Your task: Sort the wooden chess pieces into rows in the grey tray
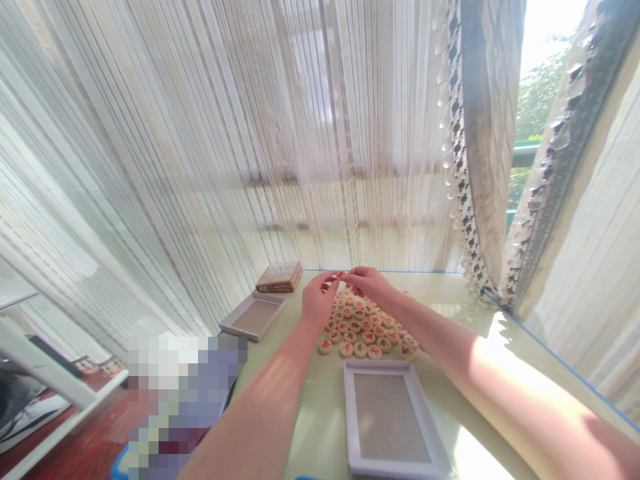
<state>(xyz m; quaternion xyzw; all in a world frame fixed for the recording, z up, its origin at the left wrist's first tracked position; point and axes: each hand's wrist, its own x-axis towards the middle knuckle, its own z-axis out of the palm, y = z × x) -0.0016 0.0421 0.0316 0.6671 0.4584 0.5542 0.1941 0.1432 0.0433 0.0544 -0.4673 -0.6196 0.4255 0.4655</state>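
Observation:
Several round wooden chess discs point(364, 330) with red and black characters lie in a flat cluster on the pale green table point(450, 313). My left hand point(318, 298) and my right hand point(369, 283) meet above the far end of the cluster. Their fingertips pinch together around one small disc with red marking point(341, 275). Both forearms stretch forward across the table.
A white shallow tray point(390, 421) lies near me, just below the discs. A second white tray point(254, 316) sits at the left, with a flat wooden box point(280, 276) behind it. Striped sheer curtains hang close behind the table. A window opens at the right.

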